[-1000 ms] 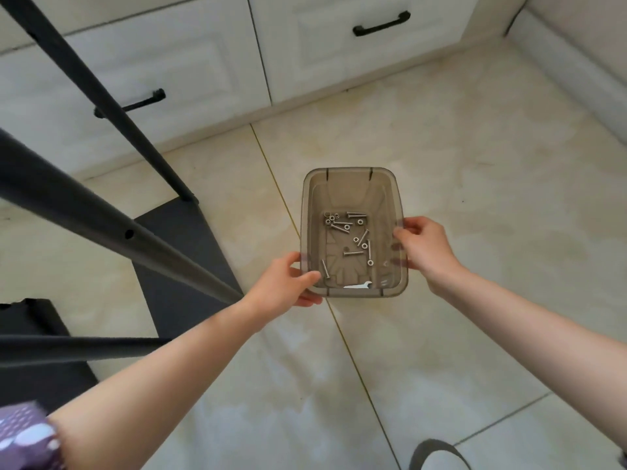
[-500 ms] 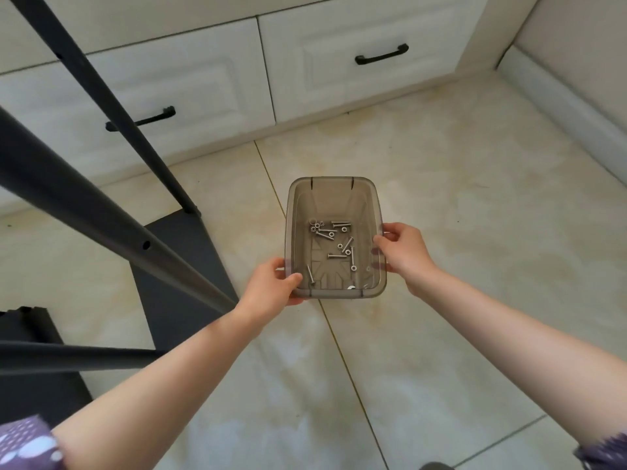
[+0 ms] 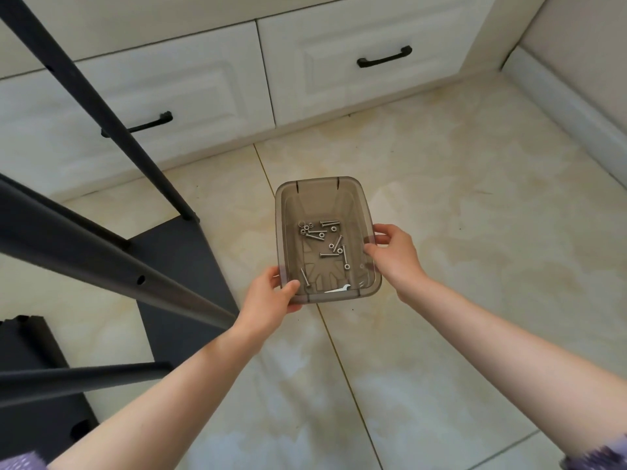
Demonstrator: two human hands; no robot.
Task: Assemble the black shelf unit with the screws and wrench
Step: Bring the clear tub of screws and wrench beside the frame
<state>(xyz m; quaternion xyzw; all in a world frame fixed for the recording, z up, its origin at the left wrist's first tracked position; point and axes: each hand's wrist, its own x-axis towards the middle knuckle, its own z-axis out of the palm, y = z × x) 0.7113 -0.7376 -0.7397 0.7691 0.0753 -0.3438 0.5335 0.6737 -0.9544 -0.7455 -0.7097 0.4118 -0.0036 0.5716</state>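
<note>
Since a second ago the smoky plastic tray has drifted slightly leftward, away from the body, as the head tilts up. From the head camera, the left hand pinches its near-left corner and the right hand grips its right rim, long axis pointing away. Loose screws lie mid-tray; the small wrench rests against the near wall, nearer the left hand. Black shelf unit poles stand left, cropped by the picture's edge.

Bright even daylight, soft shadows, wide-angle edge distortion
</note>
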